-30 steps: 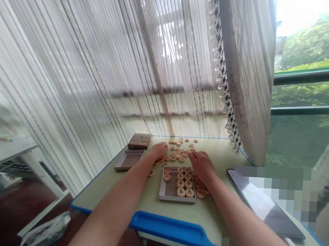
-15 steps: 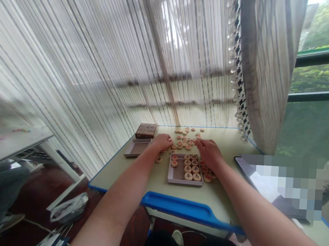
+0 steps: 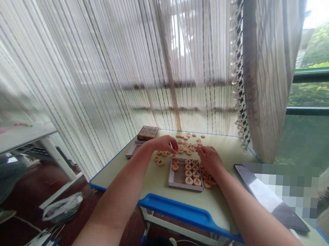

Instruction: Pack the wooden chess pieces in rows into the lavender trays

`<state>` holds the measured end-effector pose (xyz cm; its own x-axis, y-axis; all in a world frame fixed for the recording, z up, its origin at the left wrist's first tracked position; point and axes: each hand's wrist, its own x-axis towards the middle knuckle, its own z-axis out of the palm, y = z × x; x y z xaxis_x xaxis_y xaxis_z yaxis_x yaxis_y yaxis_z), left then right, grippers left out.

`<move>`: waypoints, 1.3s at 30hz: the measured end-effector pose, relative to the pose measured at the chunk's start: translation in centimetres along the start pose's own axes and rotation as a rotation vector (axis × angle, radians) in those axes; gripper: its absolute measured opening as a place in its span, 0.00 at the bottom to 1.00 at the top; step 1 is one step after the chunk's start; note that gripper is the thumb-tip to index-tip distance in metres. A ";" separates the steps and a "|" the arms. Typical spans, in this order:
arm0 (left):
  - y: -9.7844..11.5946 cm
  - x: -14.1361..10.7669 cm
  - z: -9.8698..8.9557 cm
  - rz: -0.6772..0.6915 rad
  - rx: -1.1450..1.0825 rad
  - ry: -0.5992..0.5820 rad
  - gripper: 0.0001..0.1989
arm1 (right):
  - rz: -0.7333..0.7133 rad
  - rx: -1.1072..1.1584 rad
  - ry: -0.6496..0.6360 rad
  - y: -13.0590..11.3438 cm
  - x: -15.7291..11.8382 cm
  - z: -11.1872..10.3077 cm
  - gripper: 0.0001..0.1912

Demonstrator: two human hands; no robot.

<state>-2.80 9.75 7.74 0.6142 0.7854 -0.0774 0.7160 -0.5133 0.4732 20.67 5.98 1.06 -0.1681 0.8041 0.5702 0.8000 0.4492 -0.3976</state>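
Observation:
Wooden xiangqi pieces, round with red or black characters, lie loose on the table. A shallow white box tray (image 3: 185, 186) stands near me, with black pieces (image 3: 188, 181) along its right side and two red pieces (image 3: 174, 167) at its left. My left hand (image 3: 166, 142) hovers past the tray's far left corner, fingers curled down and tips close together; what they hold, if anything, is too small to make out. My right hand (image 3: 210, 158) is beyond the tray's right side, fingers bent and pinched near loose pieces (image 3: 189, 152). Its grip is hidden.
A brown box (image 3: 148, 132) sits at the far left beside another white tray (image 3: 130, 151), partly behind my left arm. A dark tablet-like device (image 3: 260, 195) lies on the right. Blue trough (image 3: 176, 209) lines the table's front edge; a string curtain (image 3: 115, 60) hangs behind.
My left hand has moved right, from the loose pieces on the left toward the tray's far edge, uncovering pieces there. My right hand stays near the same place. The view has tilted slightly up.

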 end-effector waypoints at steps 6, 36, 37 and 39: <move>1.5 -0.6 0.5 -0.022 0.087 -0.263 0.18 | 0.036 0.006 0.019 0.1 0.0 0.0 0.21; 0.9 0.1 1.3 -0.004 0.190 -0.200 0.18 | 0.025 0.006 -0.004 0.2 0.2 0.1 0.21; 0.8 0.1 1.4 0.004 0.191 -0.193 0.18 | 0.027 0.007 0.000 0.2 0.2 0.1 0.21; 0.9 0.1 1.4 0.011 0.198 -0.181 0.17 | 0.030 0.010 0.008 0.2 0.2 0.1 0.22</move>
<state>-1.65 8.90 6.95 0.6588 0.7139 -0.2372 0.7490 -0.5930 0.2955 20.76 6.24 1.04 -0.1394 0.8142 0.5635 0.7989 0.4288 -0.4219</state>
